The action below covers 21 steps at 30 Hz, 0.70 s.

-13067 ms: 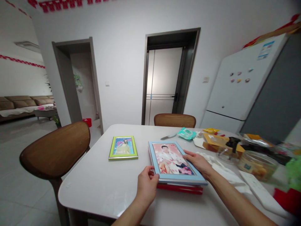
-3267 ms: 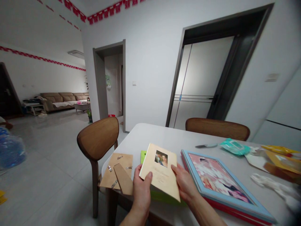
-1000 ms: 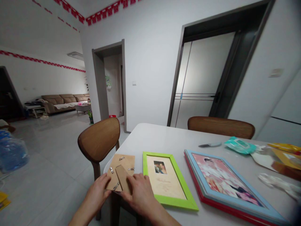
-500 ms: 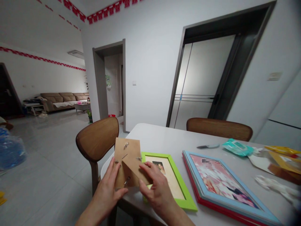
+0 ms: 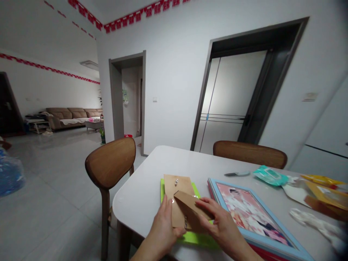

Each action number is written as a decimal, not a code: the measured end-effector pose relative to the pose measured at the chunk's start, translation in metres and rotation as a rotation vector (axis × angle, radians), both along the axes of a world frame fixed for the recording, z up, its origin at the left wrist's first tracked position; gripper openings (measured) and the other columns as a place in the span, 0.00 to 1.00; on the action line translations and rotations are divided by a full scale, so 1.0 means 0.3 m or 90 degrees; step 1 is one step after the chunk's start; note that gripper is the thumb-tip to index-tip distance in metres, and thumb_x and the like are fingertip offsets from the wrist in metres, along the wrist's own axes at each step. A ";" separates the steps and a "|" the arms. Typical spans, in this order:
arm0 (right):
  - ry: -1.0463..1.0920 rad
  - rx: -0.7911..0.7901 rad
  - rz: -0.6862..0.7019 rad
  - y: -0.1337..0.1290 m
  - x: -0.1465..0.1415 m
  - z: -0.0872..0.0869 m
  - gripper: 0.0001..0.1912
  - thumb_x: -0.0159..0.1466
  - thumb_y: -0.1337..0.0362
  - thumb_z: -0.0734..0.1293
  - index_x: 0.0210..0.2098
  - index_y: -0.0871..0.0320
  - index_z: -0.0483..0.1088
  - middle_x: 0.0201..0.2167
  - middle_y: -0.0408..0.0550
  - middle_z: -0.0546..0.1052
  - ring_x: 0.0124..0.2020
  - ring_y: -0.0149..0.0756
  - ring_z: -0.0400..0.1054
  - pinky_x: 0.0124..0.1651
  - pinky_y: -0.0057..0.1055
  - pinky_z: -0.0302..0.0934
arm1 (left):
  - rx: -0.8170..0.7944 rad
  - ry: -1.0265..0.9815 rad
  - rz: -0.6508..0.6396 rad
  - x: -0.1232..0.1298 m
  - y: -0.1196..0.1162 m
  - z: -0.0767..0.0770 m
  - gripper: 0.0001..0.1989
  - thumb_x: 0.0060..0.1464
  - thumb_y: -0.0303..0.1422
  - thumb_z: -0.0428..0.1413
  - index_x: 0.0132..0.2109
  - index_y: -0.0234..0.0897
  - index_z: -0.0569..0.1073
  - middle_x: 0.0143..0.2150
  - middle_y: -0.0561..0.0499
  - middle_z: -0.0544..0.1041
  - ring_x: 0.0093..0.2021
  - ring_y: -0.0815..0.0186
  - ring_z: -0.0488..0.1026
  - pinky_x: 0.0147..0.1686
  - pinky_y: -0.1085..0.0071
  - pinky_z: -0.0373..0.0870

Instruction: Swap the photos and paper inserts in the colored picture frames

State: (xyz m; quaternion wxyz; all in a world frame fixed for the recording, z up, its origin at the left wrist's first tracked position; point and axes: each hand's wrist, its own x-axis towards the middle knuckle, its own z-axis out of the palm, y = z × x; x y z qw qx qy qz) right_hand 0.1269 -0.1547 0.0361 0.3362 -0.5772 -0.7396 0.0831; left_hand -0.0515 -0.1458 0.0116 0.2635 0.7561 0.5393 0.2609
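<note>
A brown backing board (image 5: pixel 179 185) with small metal hangers lies over a lime green picture frame (image 5: pixel 162 188), covering most of it. My left hand (image 5: pixel 164 226) grips the board's left and lower edge, thumb near the bottom hanger. My right hand (image 5: pixel 220 223) pinches the brown stand flap (image 5: pixel 193 203), which is tilted up from the board. To the right, a light blue frame (image 5: pixel 217 192) with a pink picture rests on top of a red one, close beside my right hand.
On the white table (image 5: pixel 174 156), a knife (image 5: pixel 237 174), a teal wipes packet (image 5: pixel 271 175), a white cloth (image 5: pixel 312 221) and yellow packaging (image 5: pixel 326 181) lie to the right. Wooden chairs stand left (image 5: pixel 112 163) and behind (image 5: pixel 250 154).
Both hands have carried the brown board rightward from the table's edge, and it now covers the green frame. The view has shifted slightly.
</note>
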 end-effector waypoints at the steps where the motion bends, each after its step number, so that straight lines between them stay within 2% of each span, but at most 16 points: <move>1: -0.002 -0.013 -0.002 0.007 0.005 -0.016 0.16 0.52 0.62 0.58 0.38 0.59 0.70 0.42 0.53 0.69 0.45 0.38 0.64 0.47 0.32 0.58 | -0.002 0.015 -0.012 0.003 -0.002 -0.012 0.41 0.36 0.30 0.57 0.57 0.23 0.50 0.61 0.36 0.44 0.60 0.59 0.45 0.57 0.67 0.45; 5: -0.008 -0.055 0.006 0.024 0.017 -0.068 0.17 0.53 0.63 0.57 0.38 0.60 0.70 0.43 0.54 0.69 0.44 0.37 0.64 0.47 0.32 0.57 | -0.001 0.074 -0.068 -0.012 -0.015 -0.045 0.39 0.37 0.36 0.58 0.57 0.30 0.53 0.61 0.41 0.47 0.60 0.57 0.42 0.57 0.59 0.40; 8: -0.015 -0.071 0.008 0.016 0.024 -0.085 0.17 0.53 0.62 0.57 0.39 0.59 0.70 0.44 0.54 0.68 0.45 0.38 0.63 0.49 0.34 0.56 | 0.015 0.103 -0.091 -0.031 -0.019 -0.051 0.35 0.37 0.38 0.58 0.54 0.33 0.58 0.60 0.43 0.50 0.60 0.57 0.43 0.57 0.56 0.39; 15: -0.047 -0.108 0.024 -0.015 0.007 -0.092 0.18 0.55 0.61 0.56 0.41 0.58 0.69 0.44 0.54 0.68 0.45 0.38 0.63 0.48 0.34 0.57 | 0.014 0.111 -0.101 -0.063 -0.016 -0.060 0.26 0.37 0.36 0.58 0.47 0.36 0.64 0.60 0.45 0.52 0.60 0.59 0.45 0.56 0.57 0.42; 21: -0.089 -0.076 -0.015 -0.008 -0.019 -0.155 0.18 0.54 0.61 0.57 0.41 0.58 0.69 0.46 0.55 0.67 0.48 0.40 0.61 0.51 0.36 0.54 | 0.055 0.101 -0.115 -0.093 -0.010 -0.064 0.12 0.41 0.31 0.55 0.38 0.38 0.67 0.56 0.48 0.60 0.58 0.62 0.50 0.56 0.58 0.42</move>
